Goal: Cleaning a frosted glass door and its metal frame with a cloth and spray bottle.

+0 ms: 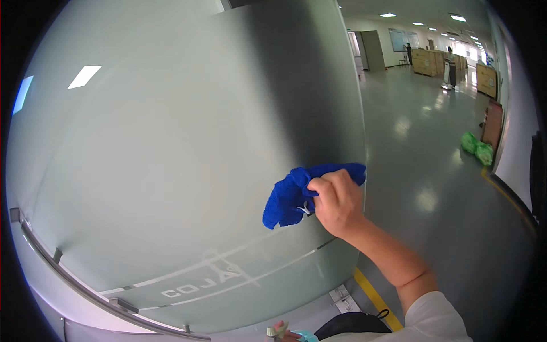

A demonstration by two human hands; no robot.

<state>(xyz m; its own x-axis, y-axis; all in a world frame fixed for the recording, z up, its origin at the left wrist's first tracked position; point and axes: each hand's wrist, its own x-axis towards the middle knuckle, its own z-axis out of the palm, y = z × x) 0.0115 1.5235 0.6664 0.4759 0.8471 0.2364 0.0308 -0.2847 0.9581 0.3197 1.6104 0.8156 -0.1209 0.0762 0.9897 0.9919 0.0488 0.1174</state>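
A frosted glass panel (171, 171) fills the left and middle of the view. My right hand (339, 205) grips a bunched blue cloth (284, 199) against the glass, close to its right edge; a small white tag hangs from the cloth. At the bottom edge, my left hand (287, 332) is partly visible, with its fingers around a pale object that is cut off by the frame; what it is cannot be told. Mirrored lettering and clear stripes run across the lower glass.
A curved metal handrail (85, 290) runs along the lower left. A yellow floor line (376, 299) lies below my right arm. Green bags (476, 148) lie by the right wall. Farther off stand wooden crates (425, 63) and a person (451, 68) beside a wheeled machine; another person is by a wall board.
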